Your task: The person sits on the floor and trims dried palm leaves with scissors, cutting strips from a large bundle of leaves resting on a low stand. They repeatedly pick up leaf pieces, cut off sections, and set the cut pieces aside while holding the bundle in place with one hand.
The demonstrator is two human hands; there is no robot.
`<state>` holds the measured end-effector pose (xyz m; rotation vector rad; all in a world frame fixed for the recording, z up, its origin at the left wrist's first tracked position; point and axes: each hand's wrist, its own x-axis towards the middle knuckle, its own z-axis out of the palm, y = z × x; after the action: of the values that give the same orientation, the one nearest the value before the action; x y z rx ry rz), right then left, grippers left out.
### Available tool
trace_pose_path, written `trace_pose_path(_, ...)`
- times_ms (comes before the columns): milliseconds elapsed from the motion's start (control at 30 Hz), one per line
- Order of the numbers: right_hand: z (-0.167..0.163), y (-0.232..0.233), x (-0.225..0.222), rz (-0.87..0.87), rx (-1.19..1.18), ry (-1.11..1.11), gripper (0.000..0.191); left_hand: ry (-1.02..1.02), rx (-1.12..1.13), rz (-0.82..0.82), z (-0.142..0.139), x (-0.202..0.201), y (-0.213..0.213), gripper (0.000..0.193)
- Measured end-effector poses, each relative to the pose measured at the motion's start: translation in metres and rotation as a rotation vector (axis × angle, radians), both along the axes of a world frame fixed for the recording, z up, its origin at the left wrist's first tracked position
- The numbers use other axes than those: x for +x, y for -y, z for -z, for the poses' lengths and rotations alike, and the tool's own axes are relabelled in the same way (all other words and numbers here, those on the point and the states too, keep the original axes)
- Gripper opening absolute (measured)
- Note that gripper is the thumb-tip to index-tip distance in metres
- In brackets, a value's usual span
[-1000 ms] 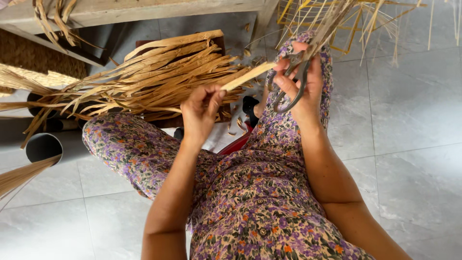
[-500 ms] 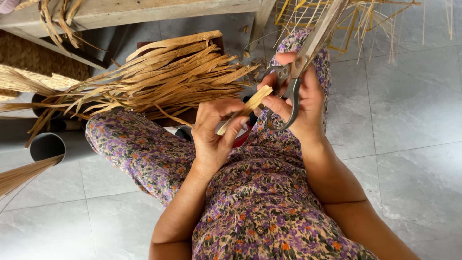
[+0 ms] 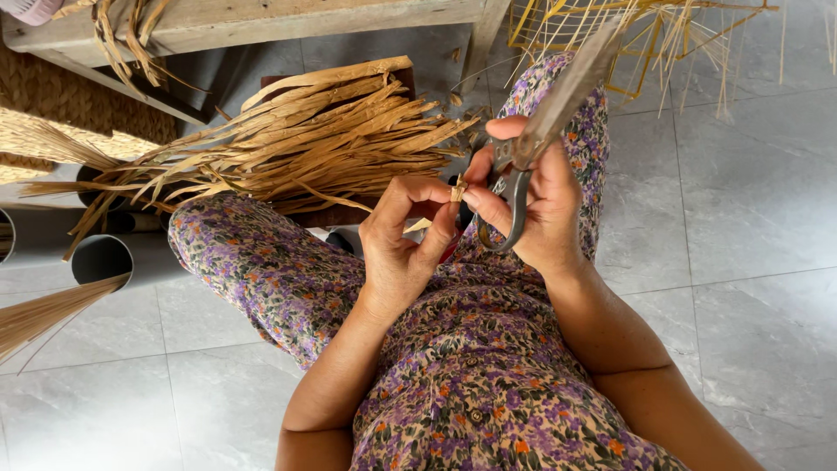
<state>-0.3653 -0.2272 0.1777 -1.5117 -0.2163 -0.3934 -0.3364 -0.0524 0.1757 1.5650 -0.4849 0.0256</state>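
I sit with my knees up in a purple flowered dress (image 3: 471, 375). My left hand (image 3: 403, 244) pinches the end of a tan dried leaf strip (image 3: 457, 190) between thumb and fingers. My right hand (image 3: 532, 205) grips dark metal scissors (image 3: 532, 144), blades pointing up and away, and its fingertips touch the same strip end. Both hands meet above my lap. Most of the strip is hidden behind my fingers.
A heap of dried leaf strips (image 3: 305, 144) lies across a low stool past my left knee. A wooden bench (image 3: 261, 22) stands at the top. Grey pipes (image 3: 105, 257) hold thin straw at left. A yellow wire frame (image 3: 628, 39) sits top right on grey floor tiles (image 3: 750, 201).
My left hand has drawn in closer to my right hand. The long strip that stuck out to the left now shows only as a short end between my fingertips.
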Motion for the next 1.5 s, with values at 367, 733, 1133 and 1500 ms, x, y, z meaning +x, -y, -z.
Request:
trace_pose_path(367,0.001,-0.003,-0.004,-0.02,-0.03,-0.066,0.056,-0.323,-0.269,0.202,0.006,0.005,-0.01,0.014)
trace_pose_path(733,0.007,-0.01,-0.003,0.018,-0.09,0.028,0.055,-0.06,-0.022,0.048,-0.003,0.006,-0.007,0.01)
trace_pose_path(1133,0.006,-0.014,-0.005,0.105,-0.033,0.029,0.048,-0.342,-0.377,0.314,0.023,0.005,-0.005,0.032)
trace_pose_path(1500,0.011,-0.005,0.005,-0.015,-0.3,-0.019,0.066,-0.458,-0.542,0.08,0.029,0.013,-0.01,0.01)
